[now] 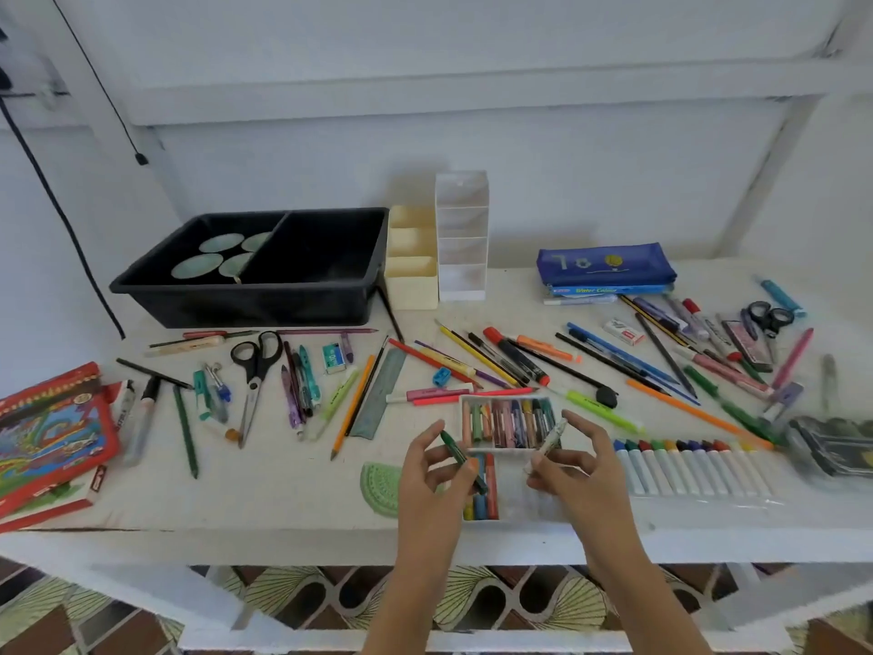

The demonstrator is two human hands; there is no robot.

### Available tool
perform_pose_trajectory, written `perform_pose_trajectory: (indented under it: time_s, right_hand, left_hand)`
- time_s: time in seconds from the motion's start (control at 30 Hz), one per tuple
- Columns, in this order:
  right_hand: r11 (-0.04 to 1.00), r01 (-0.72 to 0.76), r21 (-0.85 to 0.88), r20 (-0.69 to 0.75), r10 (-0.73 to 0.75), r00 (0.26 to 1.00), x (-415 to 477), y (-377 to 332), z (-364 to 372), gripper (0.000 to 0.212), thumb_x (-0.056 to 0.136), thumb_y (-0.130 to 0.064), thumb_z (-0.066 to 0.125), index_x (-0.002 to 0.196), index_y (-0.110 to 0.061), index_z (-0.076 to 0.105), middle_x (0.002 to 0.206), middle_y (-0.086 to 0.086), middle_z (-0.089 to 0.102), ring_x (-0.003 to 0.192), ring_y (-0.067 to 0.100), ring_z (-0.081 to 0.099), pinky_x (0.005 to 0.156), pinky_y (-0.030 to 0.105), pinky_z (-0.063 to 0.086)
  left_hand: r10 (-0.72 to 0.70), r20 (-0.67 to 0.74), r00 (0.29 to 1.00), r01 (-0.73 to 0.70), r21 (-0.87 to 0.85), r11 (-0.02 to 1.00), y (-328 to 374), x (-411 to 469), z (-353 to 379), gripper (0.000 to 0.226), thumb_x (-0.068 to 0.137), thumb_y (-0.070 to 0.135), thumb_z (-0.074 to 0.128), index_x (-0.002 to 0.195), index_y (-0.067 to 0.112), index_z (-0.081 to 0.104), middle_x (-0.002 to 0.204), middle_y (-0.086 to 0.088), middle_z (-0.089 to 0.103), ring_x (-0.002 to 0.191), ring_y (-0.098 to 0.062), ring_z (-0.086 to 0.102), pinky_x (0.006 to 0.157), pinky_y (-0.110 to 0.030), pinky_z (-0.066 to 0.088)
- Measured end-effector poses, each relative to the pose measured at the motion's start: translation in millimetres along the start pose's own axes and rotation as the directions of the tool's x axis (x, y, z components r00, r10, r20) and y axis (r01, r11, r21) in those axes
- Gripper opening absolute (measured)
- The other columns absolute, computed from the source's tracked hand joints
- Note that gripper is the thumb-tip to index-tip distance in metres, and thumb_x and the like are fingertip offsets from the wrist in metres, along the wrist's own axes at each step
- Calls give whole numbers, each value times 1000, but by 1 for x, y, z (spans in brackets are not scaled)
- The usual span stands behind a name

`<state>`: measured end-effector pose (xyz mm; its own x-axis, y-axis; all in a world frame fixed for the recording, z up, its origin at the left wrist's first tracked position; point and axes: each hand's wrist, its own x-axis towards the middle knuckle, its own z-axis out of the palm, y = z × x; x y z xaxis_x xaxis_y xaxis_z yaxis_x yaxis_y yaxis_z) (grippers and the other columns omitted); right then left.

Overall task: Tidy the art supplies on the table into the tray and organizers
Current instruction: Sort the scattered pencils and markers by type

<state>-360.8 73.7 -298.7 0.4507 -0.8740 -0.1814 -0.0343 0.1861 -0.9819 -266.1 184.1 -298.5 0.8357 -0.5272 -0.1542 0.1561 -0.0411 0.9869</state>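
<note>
The green wax crayon was pinched in the left hand at the lower centre of the frame, its long axis slanting from upper left to lower right. The pale crayon, pinched in the right hand, leaned the opposite way. Between and just above the 2 hands lay the white plastic tray of oil pastels. Its sticks ran up-down, so each crayon would likely need turning to match. The right hand looked nearer, its crayon tip seemingly over the tray's right edge. The black 2-compartment tray stood well apart, upper left.
</note>
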Motion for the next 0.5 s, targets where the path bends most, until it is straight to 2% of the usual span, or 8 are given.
perform_pose_trajectory:
  time_s: [0.13,0.2,0.27,0.37,0.43,0.5]
  right_hand:
    - [993,63,-101,-5,-63,998,-3,6,-15,51,84,0,66,122,-29,50,83,12,68,68,22,70,69,34,57]
    - [981,117,-155,33,-113,993,-4,10,-18,50,83,1,67,120,-30,52,79,10,67,69,19,68,68,33,58]
    - [958,186,-219,96,-168,981,-5,13,-19,50,81,0,69,117,-31,54,74,5,67,68,14,66,66,26,56]
    - [924,257,-282,179,-213,961,-8,19,-17,52,79,-2,71,114,-37,54,71,1,67,66,7,64,65,18,52]
    - [911,284,-298,212,-227,950,-9,23,-16,53,79,-3,72,115,-38,54,72,-1,66,68,6,63,65,14,50]
    - [895,319,-312,237,-252,938,-10,27,-15,54,80,-5,72,118,-38,53,75,-1,65,71,5,62,66,14,50]
  left_hand:
    - [122,106,987,-134,117,984,-6,-2,13,45,85,4,65,118,32,53,104,4,62,91,-7,61,64,-14,51]
    - [173,172,970,-206,200,958,-12,0,20,46,85,3,65,117,34,53,105,7,61,91,-1,59,69,-17,52]
    - [229,200,953,-280,290,915,-20,2,24,48,86,3,64,120,35,51,110,8,60,97,0,55,81,-21,51]
    - [326,178,929,-371,472,800,-29,4,29,52,87,10,64,121,43,43,111,16,55,104,-9,44,87,-26,39]
    - [361,158,919,-377,622,686,-31,4,29,49,88,21,63,125,45,41,114,24,50,103,-6,34,82,-28,24]
    - [354,147,924,-350,701,621,-34,2,29,46,90,31,59,130,45,40,121,29,42,111,-1,25,79,-27,15]
